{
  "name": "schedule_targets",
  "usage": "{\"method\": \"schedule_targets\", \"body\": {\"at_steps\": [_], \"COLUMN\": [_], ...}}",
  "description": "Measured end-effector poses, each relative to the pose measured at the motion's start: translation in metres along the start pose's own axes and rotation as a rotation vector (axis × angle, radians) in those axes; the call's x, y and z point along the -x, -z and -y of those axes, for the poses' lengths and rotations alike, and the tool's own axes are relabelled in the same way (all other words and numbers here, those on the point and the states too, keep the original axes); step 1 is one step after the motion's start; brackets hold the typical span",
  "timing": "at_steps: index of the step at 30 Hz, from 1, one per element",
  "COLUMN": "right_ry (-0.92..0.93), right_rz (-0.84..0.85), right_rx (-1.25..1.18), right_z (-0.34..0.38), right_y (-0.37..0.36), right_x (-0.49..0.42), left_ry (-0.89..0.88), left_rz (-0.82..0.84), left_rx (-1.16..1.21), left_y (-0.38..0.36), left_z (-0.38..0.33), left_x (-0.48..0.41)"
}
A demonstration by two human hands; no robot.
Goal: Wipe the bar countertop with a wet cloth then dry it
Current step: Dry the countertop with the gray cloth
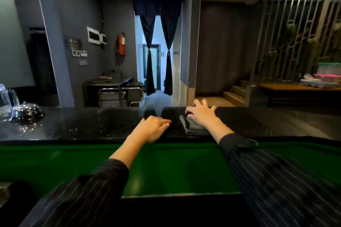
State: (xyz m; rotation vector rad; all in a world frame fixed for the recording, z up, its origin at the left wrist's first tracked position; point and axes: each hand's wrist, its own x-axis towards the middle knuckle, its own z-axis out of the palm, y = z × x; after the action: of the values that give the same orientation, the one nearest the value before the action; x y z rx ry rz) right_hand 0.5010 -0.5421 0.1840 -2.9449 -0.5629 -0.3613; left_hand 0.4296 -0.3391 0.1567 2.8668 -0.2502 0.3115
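Note:
The bar countertop [88, 123] is glossy black speckled stone and runs across the whole view. A dark folded cloth [191, 127] lies on it right of centre. My right hand [202, 115] presses flat on top of the cloth with its fingers spread. My left hand [154, 129] rests palm down on the bare counter just left of the cloth, fingers together and pointing toward it. Both arms wear dark pinstriped sleeves. Part of the cloth is hidden under my right hand.
A domed glass cover [27, 111] and clear glassware [7, 97] stand at the counter's far left. A green panel [166, 167] lies below the counter's near edge. Beyond the bar are a metal trolley [120, 96], stairs [234, 94] and a wooden table with plastic containers [324, 77].

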Motion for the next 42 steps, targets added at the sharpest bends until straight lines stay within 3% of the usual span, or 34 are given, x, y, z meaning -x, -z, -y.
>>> {"method": "schedule_targets", "body": {"at_steps": [3, 6, 8, 11, 18, 23, 29, 31, 34, 37, 42], "right_ry": [-0.065, -0.185, -0.161, -0.131, -0.294, -0.226, 0.105, 0.098, -0.081, -0.213, -0.047], "right_rz": [0.004, 0.192, 0.290, 0.317, 0.290, 0.260, 0.388, 0.397, 0.387, 0.354, 0.340], "right_rx": [-0.010, -0.120, -0.103, -0.124, -0.080, -0.054, -0.059, -0.085, -0.110, -0.085, -0.061], "right_z": [0.015, 0.034, 0.032, 0.008, -0.012, 0.029, 0.048, 0.023, -0.019, -0.016, 0.056], "right_y": [0.004, -0.003, -0.012, -0.010, -0.019, -0.037, -0.033, -0.027, -0.026, -0.034, -0.043], "right_x": [-0.008, 0.003, 0.015, 0.020, -0.038, -0.086, -0.079, -0.080, -0.092, -0.108, -0.114], "left_ry": [0.010, 0.011, 0.007, -0.035, -0.079, -0.072, -0.021, -0.016, -0.021, -0.010, 0.006], "left_rz": [0.041, 0.070, 0.124, 0.151, 0.113, 0.099, 0.000, -0.033, -0.052, -0.075, -0.067], "left_rx": [0.011, 0.006, 0.012, -0.004, -0.031, -0.054, 0.022, 0.025, 0.002, -0.040, -0.061], "left_y": [0.000, 0.009, 0.019, 0.019, 0.012, 0.015, 0.012, 0.011, 0.008, 0.007, 0.009], "left_z": [0.003, 0.000, 0.003, 0.014, 0.010, 0.008, 0.012, 0.012, 0.012, 0.012, 0.010], "left_x": [0.003, 0.003, 0.002, 0.006, 0.012, 0.010, 0.014, 0.014, 0.012, 0.008, 0.007]}}
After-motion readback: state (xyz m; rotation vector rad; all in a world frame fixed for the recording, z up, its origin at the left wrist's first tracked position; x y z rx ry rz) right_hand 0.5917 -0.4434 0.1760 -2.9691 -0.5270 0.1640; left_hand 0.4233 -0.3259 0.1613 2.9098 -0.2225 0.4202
